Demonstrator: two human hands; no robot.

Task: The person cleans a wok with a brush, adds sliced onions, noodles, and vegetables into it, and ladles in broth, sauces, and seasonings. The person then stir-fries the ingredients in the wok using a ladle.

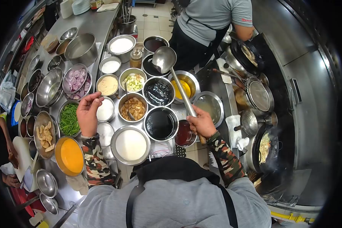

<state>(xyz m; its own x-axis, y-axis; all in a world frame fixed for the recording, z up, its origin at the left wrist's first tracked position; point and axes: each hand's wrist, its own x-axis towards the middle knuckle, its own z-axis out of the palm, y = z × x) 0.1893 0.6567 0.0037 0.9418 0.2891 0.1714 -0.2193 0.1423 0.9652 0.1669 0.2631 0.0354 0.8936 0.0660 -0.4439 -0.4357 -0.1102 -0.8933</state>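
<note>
My right hand (203, 123) is wrapped round the handle of a long metal ladle (184, 93). The ladle's round bowl is over the pots of dark liquid at the back, and a pot of yellow liquid (177, 93) lies under its shaft. My left hand (89, 116) is raised with thumb and fingertips pinched together; what they hold, if anything, is too small to make out. Those fingertips are nearest to a pot of beige powder (107, 84) and a pot of white powder (105, 109). Green beans (70, 118) fill a bowl to the left of that hand.
Several pots crowd the middle, among them white liquid (131, 145), black sauce (160, 123) and brown chunks (132, 108). Orange liquid (69, 155) stands by my left forearm. A wok (265, 148) steams on the right. A co-worker (212, 26) stands ahead; another person's hands show far left.
</note>
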